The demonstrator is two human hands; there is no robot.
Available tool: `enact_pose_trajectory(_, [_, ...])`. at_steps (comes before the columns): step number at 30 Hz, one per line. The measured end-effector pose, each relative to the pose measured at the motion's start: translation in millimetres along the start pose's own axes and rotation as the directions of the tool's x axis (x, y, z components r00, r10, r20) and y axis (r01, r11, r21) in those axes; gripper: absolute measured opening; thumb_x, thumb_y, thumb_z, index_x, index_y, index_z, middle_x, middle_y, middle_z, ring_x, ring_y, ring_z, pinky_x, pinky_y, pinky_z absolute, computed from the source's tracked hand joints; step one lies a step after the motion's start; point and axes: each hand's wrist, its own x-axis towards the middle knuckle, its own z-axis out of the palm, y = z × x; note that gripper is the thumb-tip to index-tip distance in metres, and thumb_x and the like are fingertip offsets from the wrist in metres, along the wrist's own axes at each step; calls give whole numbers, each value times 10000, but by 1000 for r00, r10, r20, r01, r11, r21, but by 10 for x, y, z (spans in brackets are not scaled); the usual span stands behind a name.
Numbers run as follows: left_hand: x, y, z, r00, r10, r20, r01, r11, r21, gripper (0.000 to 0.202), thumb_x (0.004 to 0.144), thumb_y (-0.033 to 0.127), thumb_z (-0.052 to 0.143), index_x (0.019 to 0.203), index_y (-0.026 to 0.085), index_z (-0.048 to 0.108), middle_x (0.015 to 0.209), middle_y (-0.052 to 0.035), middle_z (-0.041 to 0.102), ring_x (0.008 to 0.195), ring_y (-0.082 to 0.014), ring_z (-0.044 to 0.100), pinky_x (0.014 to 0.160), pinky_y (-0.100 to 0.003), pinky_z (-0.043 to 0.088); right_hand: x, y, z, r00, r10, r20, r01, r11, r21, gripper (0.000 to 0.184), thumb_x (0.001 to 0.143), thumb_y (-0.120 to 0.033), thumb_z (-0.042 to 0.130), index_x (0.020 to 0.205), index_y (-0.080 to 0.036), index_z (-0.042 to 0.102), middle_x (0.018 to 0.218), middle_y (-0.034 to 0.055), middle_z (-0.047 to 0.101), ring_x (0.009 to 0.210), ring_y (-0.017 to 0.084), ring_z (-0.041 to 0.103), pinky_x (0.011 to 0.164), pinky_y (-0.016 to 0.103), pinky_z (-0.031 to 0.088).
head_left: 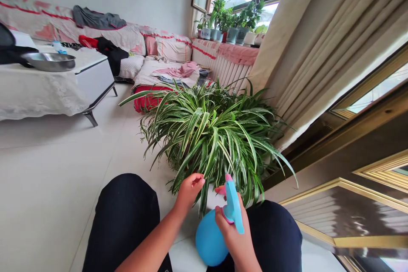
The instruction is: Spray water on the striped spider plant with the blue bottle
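Tile floor free left of the spider plant, its leaves blocking ahead, curtain walling the right

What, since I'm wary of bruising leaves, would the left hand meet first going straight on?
The spider plant, most likely: the left hand points into its nearest leaves, and the fingertips may already touch them, though depth is unclear.

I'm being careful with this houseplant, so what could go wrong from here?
Mist from the blue spray bottle in the right hand could drift onto the beige curtain hanging right beside the spider plant. Drips could make the pale floor tile slippery. The left hand, right at the leaves, might bend or crease them.
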Motion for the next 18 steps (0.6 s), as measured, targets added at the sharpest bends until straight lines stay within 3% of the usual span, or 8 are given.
enact_pose_trajectory(4, [24,-34,-3,1000,7,5,-7,1000,10,295,652,424,662,812,180,703,850,-65,751,846,-229,665,795,-326,501,9,-15,-1,1000,-30,1,30,999,-24,330,721,-202,572,1038,-220,660,886,41,641,770,213,621,689,343,531])
enact_pose_trajectory(10, [85,-126,-4,1000,10,7,-11,1000,23,301,642,442,667,795,185,697,830,-65,748,833,-229,662,787,-326,495,46,22,-6,991,-131,9,131,990,-50,503,728,-196,560,1229,-227,587,1145,88,641,1022,272,611,830,409,524])
enact_pose_trajectory(18, [171,-248,-30,1000,-21,-16,22,999,44,267,624,446,710,739,206,685,802,-63,749,844,-240,669,798,-327,485,40,56,40,999,-37,-28,36,999,-35,404,728,-210,570,1126,-220,637,947,49,654,807,224,622,699,356,534])
